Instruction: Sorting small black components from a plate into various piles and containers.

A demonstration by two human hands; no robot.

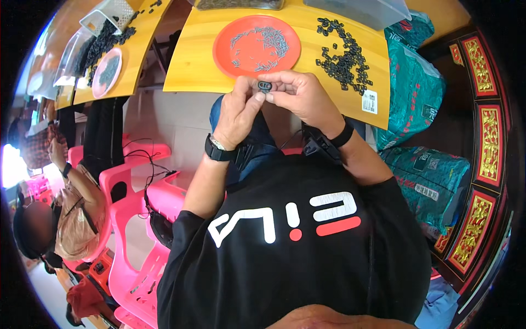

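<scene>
"Black, and tiny among the fingertips, that's our small piece [264, 86]! Rounded ends, an oblong outline, a little wider than tall from up here."

"And look at its face: a dark rim around a paler, greyish middle, with detail inside too fine to make out."

"Where have we got it? Held up between both hands, just this side of the red plate [222, 46] as seen from above."

"Hands together, then, both pinching! The left hand [235, 107] has it from one side, thumb slanting up to the lower edge. The right hand [307, 98] comes across from the other, thumb pointing left, the two thumb tips close together beneath it."

"Which hand has the firmer grip?"

"Can't tell from here! Now the arms: the left forearm rises steeply, a black watch [221, 151] at the wrist. The right slants in from further out, a dark band [342, 134] on that wrist."

"So wrists well apart, fingertips meeting: a peaked roof with the piece at the top."

"And beyond it, thin grey pieces [279, 41] scattered over the plate, while on the yellow table [192, 60], off to the right, lies a loose spread of black parts [345, 60]!"
</scene>
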